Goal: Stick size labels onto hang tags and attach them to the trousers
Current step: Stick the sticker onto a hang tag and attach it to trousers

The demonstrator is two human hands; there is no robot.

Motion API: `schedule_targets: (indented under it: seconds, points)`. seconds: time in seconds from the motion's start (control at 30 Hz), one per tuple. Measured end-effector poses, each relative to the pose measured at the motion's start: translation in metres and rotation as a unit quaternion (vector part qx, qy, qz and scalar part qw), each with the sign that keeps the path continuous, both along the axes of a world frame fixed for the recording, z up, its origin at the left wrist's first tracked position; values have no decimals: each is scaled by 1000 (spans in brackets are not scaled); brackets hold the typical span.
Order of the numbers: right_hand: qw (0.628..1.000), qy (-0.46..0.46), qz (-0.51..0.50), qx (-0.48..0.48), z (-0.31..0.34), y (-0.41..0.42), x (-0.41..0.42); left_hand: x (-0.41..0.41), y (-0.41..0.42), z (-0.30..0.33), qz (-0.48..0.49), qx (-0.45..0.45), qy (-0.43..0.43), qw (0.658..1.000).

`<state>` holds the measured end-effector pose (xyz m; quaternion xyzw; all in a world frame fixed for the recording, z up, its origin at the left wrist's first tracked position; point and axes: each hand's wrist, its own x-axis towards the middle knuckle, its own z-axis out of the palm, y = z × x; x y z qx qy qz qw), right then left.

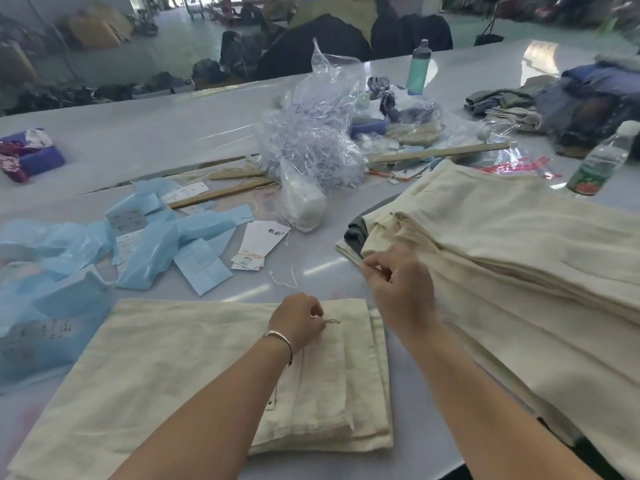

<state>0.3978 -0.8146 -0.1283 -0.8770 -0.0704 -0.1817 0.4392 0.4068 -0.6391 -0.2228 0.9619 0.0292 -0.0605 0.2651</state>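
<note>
My left hand [298,320] pinches a string [332,321] on folded trousers [207,375]; at one o'clock, my right hand [398,282] pinches another thread, fingers curled.

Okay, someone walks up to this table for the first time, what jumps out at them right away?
Most likely the two hands at the centre: the left hand pinches a loop of string on the folded cream trousers in front, while the right hand fingers the edge of the tall stack of cream trousers at right. Crumpled blue plastic bags sprawl at left.
</note>
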Motion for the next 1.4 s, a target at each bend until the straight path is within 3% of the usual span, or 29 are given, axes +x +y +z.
schedule_targets:
  seconds: [0.17, 0.27, 0.33, 0.53, 0.77, 0.9, 1.13, 1.3, 1.4]
  points:
    - [973, 190, 75, -108, -72, 18, 3, 0, 3, -7, -10, 29, 9, 999]
    - [954, 260, 106, -102, -97, 33, 1, 4, 6, -9, 5, 63, 25, 998]
    - [953, 277, 97, -76, -105, 42, 1, 5, 7, -10, 31, 40, 41, 998]
    - [963, 263, -12, -60, -117, 62, 0, 8, 9, -13, 85, -102, 65, 989]
    - [959, 245, -93, 105, -131, 84, -7, -1, 18, -13, 115, -278, 66, 951]
    - [957, 217, -108, 161, -132, 88, -11, 2, 21, -10, 171, -310, 79, 932]
    - [963, 193, -117, 150, -136, 89, -11, 5, 19, -7, 196, -350, 127, 907]
    - [976, 171, -77, 112, -129, 80, -6, 6, 11, -9, 260, -402, 85, 874]
    - [989, 77, -112, 64, -121, 54, -2, 7, 9, -6, 240, -404, 26, 882]
